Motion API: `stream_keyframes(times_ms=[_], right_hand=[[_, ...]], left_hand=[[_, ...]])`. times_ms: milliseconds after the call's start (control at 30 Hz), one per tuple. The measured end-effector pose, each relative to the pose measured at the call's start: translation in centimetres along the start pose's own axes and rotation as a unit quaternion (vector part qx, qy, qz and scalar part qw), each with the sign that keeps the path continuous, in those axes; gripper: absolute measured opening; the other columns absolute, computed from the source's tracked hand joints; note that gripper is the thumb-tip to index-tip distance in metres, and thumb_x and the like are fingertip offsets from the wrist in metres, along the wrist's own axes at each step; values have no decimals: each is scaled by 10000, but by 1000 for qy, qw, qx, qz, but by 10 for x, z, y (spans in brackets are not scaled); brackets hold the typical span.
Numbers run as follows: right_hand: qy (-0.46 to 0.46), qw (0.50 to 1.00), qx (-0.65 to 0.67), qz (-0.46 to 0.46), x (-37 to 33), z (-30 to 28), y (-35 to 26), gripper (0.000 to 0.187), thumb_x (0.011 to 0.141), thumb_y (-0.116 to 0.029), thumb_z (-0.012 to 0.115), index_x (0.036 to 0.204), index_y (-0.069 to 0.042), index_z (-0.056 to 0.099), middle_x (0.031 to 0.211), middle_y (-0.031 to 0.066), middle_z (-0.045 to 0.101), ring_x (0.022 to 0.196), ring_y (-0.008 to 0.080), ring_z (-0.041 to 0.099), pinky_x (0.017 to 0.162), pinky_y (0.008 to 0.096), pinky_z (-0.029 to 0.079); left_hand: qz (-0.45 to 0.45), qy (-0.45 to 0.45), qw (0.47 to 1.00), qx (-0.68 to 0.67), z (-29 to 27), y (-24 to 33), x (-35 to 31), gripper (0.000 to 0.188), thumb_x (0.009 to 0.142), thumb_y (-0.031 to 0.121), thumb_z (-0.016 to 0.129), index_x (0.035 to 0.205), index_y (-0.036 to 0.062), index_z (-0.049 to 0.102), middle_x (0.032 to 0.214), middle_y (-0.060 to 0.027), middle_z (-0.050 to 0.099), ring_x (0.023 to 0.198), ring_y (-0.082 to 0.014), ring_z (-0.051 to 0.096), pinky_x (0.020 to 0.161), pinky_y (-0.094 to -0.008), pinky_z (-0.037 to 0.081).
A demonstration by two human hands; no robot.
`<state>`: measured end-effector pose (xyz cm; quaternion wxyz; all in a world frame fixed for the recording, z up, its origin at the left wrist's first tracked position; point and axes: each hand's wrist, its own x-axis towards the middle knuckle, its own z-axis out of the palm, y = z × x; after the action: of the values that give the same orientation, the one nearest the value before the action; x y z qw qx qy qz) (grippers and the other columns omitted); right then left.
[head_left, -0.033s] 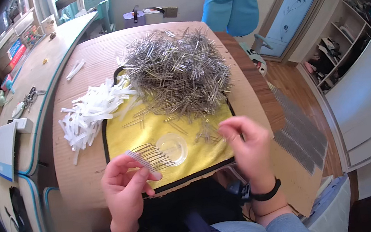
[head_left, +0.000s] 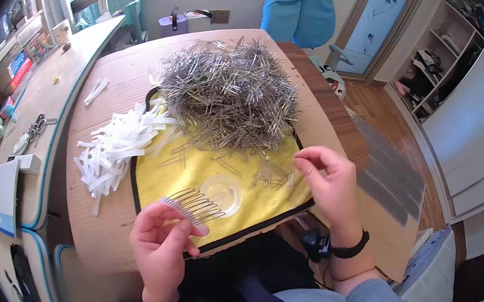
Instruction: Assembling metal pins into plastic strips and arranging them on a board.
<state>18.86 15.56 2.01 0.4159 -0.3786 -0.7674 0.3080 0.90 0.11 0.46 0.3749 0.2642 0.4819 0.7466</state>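
My left hand (head_left: 165, 236) is closed round a white plastic strip (head_left: 184, 213), held over the near left of a yellow cloth. A row of thin U-shaped wire pins (head_left: 200, 204) sticks out of that strip, pointing right. At the cloth's right edge, my right hand (head_left: 330, 179) has thumb and forefinger pinched together. What lies between those fingertips, if anything, is too small to make out. Just left of them are a few loose wire pins (head_left: 269, 169). A big heap of the same pins (head_left: 229, 95) covers the far part of the cloth.
White plastic strips (head_left: 112, 152) lie piled left of the yellow cloth (head_left: 162, 188). On the cloth sits a clear round dish (head_left: 230, 194). Finished-looking rows of pins (head_left: 389, 190) rest on cardboard at the right. A desk (head_left: 37, 109) borders the left side.
My right hand has shifted slightly right, away from the loose pins, its fingertips still together. The left hand keeps its hold on the strip. The whole view has moved a little.
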Motion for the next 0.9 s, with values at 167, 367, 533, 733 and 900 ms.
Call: stream_keyframes(times_ms=[167,367,533,733,900], right_hand=[[-50,994,-61,72,4,-15,14,181,725,-80,627,869,25,601,770,119,588,631,204,555,601,282,446],[-82,984,-157,-36,14,-10,19,190,706,-49,630,877,29,604,708,61,525,612,117,500,566,232,423],[-131,984,-115,-33,18,-20,16,122,698,-49,608,817,-25,617,717,112,539,709,255,530,653,330,428],[-155,945,-187,-219,35,-24,23,103,681,-9,604,776,-44,618,750,70,537,699,232,525,622,299,429],[-125,928,-257,-240,28,-32,15,101,686,-19,590,783,-43,602,736,88,541,726,257,519,633,334,431]], left_hand=[[15,24,1000,14,4,-4,2,199,761,-22,554,951,-5,496,827,-68,573,599,-140,602,377,-145,403],[28,12,999,10,4,-2,5,190,763,-25,553,944,-7,496,819,-71,572,601,-141,602,382,-146,408],[27,15,999,9,3,-3,4,188,763,-25,555,940,-9,494,809,-78,575,603,-143,602,386,-146,411],[26,11,1000,2,3,-3,5,177,765,-24,555,929,-7,490,795,-85,580,602,-143,604,388,-147,414],[9,-1,1000,3,-2,-1,7,206,771,-64,532,964,-6,491,819,-88,580,673,-166,621,435,-173,463]])
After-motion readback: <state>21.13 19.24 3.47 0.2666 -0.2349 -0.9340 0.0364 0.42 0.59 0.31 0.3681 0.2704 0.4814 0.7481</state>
